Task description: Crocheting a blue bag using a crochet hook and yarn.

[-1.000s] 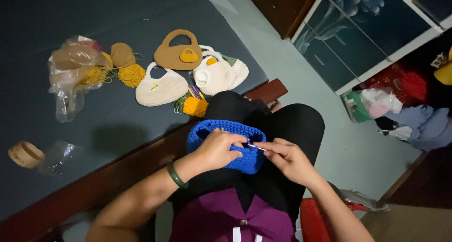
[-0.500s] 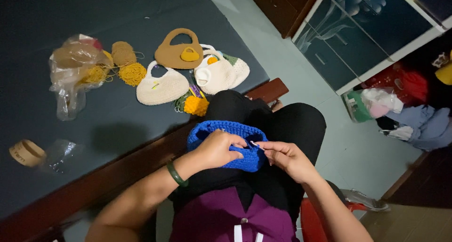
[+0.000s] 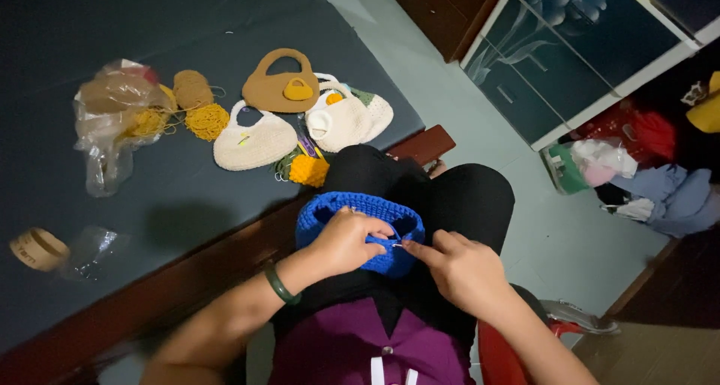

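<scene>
- A person, seen from above by a head camera, sits beside a dark grey table (image 3: 187,205) with a blue crocheted piece (image 3: 360,209) resting on their lap, over black trousers.
- The left hand (image 3: 346,241) lies on the blue crocheted piece with its fingers curled, gripping the near rim. A dark green bangle (image 3: 280,284) sits on that wrist.
- The right hand (image 3: 461,269) is just beside the left, thumb and forefinger pinched together on a small thin tool (image 3: 396,243) at the rim of the blue piece. The tool is too small to identify.
- The two hands almost touch at the front edge of the piece.
- On the table, well apart from the hands, lie three small crocheted bags: a brown bag (image 3: 281,85) with a yellow flap, a cream bag (image 3: 253,139), and a white bag (image 3: 341,119).
- A small orange yarn lump (image 3: 309,170) lies at the table edge, near the person's knees.
- Further left are a mustard yarn tangle (image 3: 206,120) and a crumpled clear plastic bag (image 3: 112,122).
- A roll of tape (image 3: 37,248) sits near the left edge of the table.
- A pile of clothes (image 3: 660,182) lies on the floor at the right.
</scene>
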